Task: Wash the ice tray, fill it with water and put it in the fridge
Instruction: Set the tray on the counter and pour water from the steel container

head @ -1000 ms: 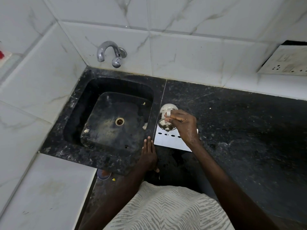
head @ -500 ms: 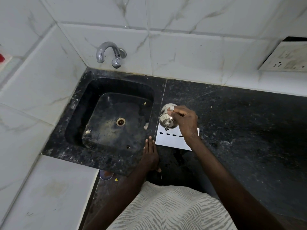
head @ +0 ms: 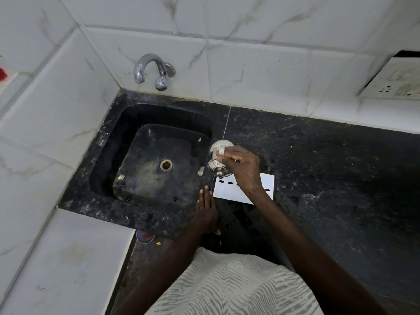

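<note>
My right hand (head: pixel 242 168) is closed around a small shiny steel vessel (head: pixel 216 164). The vessel is tipped on its side with its knob end toward me, just above the counter at the sink's right rim. Under that hand a flat white rectangular piece (head: pixel 229 190) with a row of dark oval holes lies on the black counter. I cannot tell whether it is the ice tray. My left hand (head: pixel 205 210) rests flat, fingers together, on the counter's front edge between the sink and the white piece, holding nothing.
The black stone sink (head: pixel 97 192) has a drain (head: pixel 166 165) and a few scraps in its basin. A chrome tap (head: pixel 150 69) sticks out of the tiled wall; no water is running. A wall socket (head: pixel 395 80) is at the far right. The black counter (head: pixel 329 178) stretches right.
My right hand has shifted the steel vessel slightly left toward the sink rim and tipped it further. My left hand has stayed put.
</note>
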{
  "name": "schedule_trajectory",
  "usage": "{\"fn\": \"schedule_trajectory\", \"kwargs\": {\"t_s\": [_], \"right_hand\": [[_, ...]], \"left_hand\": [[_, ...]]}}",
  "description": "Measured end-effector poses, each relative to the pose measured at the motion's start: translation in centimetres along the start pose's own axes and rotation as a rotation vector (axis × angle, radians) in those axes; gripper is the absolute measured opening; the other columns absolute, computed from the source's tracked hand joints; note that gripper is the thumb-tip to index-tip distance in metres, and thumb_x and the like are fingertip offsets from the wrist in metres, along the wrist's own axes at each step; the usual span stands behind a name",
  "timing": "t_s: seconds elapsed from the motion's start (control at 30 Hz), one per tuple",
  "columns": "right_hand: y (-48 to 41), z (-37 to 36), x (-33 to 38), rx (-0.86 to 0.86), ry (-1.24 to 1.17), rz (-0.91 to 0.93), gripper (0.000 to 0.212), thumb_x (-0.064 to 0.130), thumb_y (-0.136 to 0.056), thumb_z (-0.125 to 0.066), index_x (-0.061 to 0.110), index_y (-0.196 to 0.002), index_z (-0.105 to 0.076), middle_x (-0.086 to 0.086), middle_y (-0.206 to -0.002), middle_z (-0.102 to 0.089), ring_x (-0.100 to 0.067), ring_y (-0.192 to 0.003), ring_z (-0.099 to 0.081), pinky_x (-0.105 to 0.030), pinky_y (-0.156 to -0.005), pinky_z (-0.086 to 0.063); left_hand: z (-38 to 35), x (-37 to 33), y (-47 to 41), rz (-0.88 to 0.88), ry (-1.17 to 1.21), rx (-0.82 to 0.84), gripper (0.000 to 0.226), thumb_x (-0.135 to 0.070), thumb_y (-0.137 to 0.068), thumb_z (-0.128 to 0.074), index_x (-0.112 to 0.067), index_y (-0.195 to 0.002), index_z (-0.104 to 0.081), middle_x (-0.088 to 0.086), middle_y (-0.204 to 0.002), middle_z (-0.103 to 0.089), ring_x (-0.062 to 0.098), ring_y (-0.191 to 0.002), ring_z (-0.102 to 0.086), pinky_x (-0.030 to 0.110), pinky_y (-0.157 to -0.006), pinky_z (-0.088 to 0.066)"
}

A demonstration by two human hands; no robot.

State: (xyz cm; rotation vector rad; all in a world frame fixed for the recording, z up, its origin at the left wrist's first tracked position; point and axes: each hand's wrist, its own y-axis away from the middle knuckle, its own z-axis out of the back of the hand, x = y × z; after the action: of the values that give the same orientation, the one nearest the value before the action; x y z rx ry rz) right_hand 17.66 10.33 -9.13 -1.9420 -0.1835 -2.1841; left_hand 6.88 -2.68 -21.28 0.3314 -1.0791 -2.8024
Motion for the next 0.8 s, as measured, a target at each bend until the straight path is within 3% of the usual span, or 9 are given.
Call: {"fn": "schedule_trajectory", "kwargs": {"t_s": [0.13, 0.27, 0.4, 0.6, 0.8], "right_hand": [[0.23, -0.34, -0.02, 0.025, 0.029, 0.036, 0.023, -0.001, -0.077, -0.086, 0.003, -0.099, -0.083, -0.002, -0.102, -0.079, -0.013, -0.097, -0.074, -0.031, -0.092, -0.059], [0.41, -0.35, 0.03, 0.045, 0.037, 0.059, 0.022, -0.003, -0.077, -0.085, 0.002, -0.098, -0.082, 0.008, -0.1, -0.076, 0.001, -0.098, -0.071, -0.02, -0.092, -0.055], [0.39, -0.32, 0.0, 0.049, 0.042, 0.066, 0.021, -0.001, -0.077, -0.086, 0.003, -0.097, -0.083, 0.008, -0.099, -0.076, 0.001, -0.099, -0.071, -0.022, -0.094, -0.054], [0.43, -0.16, 0.2, 0.057, 0.035, 0.094, 0.022, -0.005, -0.078, -0.084, 0.002, -0.098, -0.082, 0.023, -0.098, -0.074, 0.006, -0.098, -0.069, -0.016, -0.092, -0.052], [0.33, -0.23, -0.13, 0.026, 0.042, 0.089, 0.02, -0.005, -0.078, -0.084, -0.001, -0.097, -0.082, 0.014, -0.098, -0.073, 0.009, -0.097, -0.068, -0.014, -0.091, -0.052]], "left_hand": [[-0.02, -0.09, 0.01, 0.004, 0.008, -0.003, 0.154, -0.064, -0.067, -0.083, 0.015, -0.154, 0.017, 0.027, -0.148, 0.041, 0.043, -0.14, 0.037, 0.055, -0.127, 0.0], [-0.06, -0.07, -0.1, -0.001, 0.009, -0.007, 0.157, -0.066, -0.065, -0.083, 0.016, -0.154, 0.016, 0.027, -0.148, 0.041, 0.045, -0.143, 0.036, 0.056, -0.127, -0.001], [-0.21, 0.01, -0.08, 0.002, 0.004, -0.015, 0.154, -0.067, -0.067, -0.081, 0.015, -0.154, 0.015, 0.031, -0.155, 0.037, 0.05, -0.152, 0.023, 0.055, -0.127, -0.002], [-0.23, 0.0, -0.37, 0.006, 0.016, 0.005, 0.159, -0.062, -0.064, -0.087, 0.015, -0.154, 0.018, 0.035, -0.16, 0.032, 0.051, -0.151, 0.026, 0.057, -0.127, 0.0], [-0.53, 0.01, -0.41, 0.003, 0.004, -0.027, 0.152, -0.068, -0.069, -0.079, 0.015, -0.155, 0.015, 0.033, -0.158, 0.034, 0.051, -0.152, 0.023, 0.057, -0.128, -0.004]]}}
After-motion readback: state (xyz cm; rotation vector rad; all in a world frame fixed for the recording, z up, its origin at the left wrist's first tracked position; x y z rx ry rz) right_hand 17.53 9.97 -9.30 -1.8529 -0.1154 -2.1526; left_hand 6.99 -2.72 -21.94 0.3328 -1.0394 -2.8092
